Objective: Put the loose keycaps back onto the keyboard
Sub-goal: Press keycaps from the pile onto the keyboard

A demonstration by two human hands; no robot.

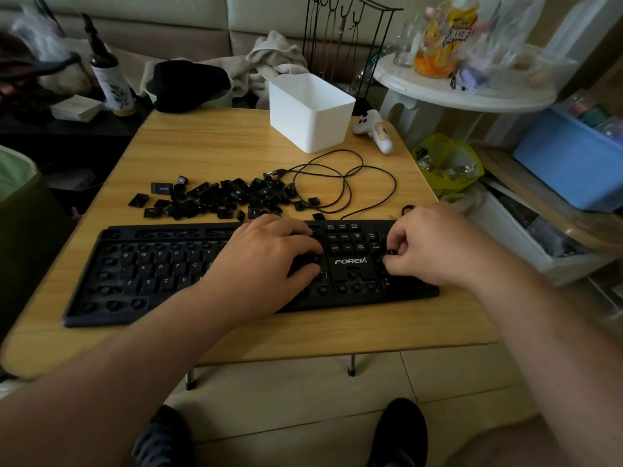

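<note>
We see one black keyboard [161,274] lying across the near half of one small wooden table [236,136], many of its sockets bare. On its left half we count about fifteen lettered caps seated in three rows; further right, nine caps sit in the block above the logo.

Behind the keyboard, left of centre, lies one heap of loose keycaps [222,197], too many and too tangled for us to count, with a few strays at its edges. One black cable [344,183] loops on the table just right of the heap.

Our left hand [269,261] rests on the keyboard's middle, fingers loosely bent, thumb and forefinger near a bare socket; we cannot tell whether it holds anything. Our right hand [428,246] is over the number pad, fingers curled, thumb and forefinger pinching one small dark keycap [391,252] just above the pad.

Behind stand one white bin [310,112] and, to its right, one white controller [374,129].
</note>
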